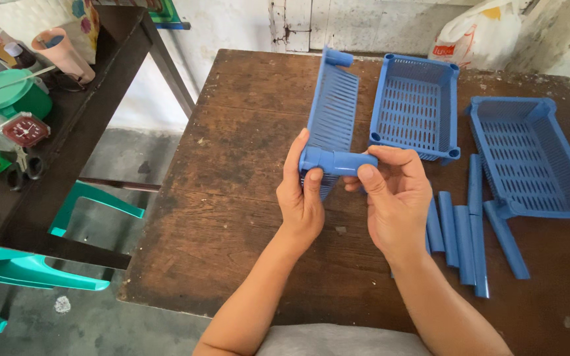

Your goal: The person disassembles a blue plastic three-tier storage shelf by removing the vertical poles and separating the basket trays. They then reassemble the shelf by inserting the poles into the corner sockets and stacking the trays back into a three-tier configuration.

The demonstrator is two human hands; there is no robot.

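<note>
I work over a dark wooden table, where two blue slatted trays lie flat at the far right and a row of loose blue tubes lies beside my right wrist. A third tray stands on edge above the table's middle; my left hand is wrapped around its near corner. My right hand pinches a short blue tube between thumb and fingers, the tube lying sideways with one end at that corner socket. To seat it well, I judge I should keep the tube in line with the socket, brace the tray firmly, and push straight rather than at an angle.
</note>
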